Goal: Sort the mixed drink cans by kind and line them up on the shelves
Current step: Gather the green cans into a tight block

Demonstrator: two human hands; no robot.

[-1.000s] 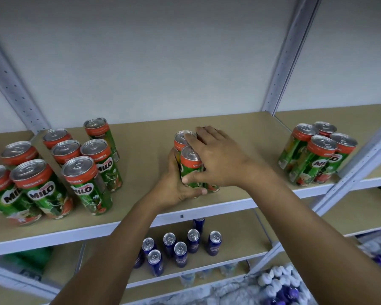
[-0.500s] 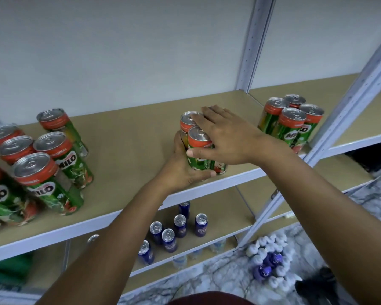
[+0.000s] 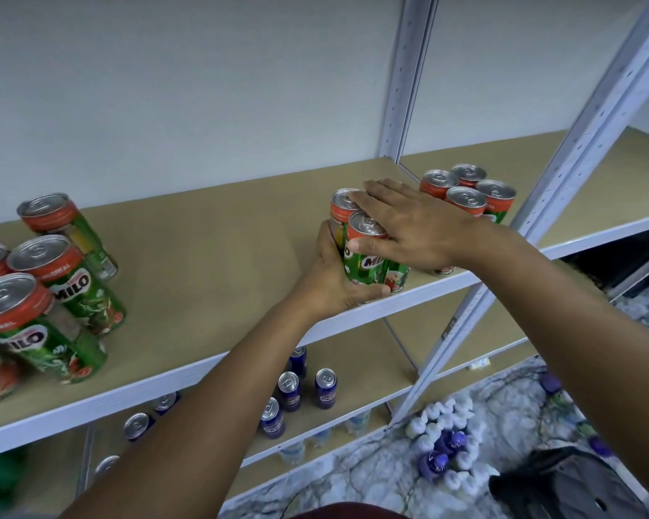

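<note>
A small cluster of green-and-red Milo cans [image 3: 368, 256] stands upright near the front edge of the tan upper shelf [image 3: 210, 256]. My left hand [image 3: 326, 286] grips the cluster from the left, with the thumb curled round its front base. My right hand [image 3: 420, 226] lies across the can tops with fingers stretched flat and the thumb against the front can. Just right of it stands another group of Milo cans [image 3: 465, 192], partly hidden by my right wrist. More Milo cans [image 3: 64, 279] stand at the left end of the shelf.
Blue cans [image 3: 325, 387] stand on the lower shelf. A grey perforated upright [image 3: 577, 144] rises in front of the shelf on the right. Small white and purple bottles [image 3: 443, 443] and a black crate [image 3: 562, 485] sit on the marbled floor.
Both hands have slid the held cluster rightward along the shelf, closing the gap to the right-hand group of Milo cans. The view has swung right too.
</note>
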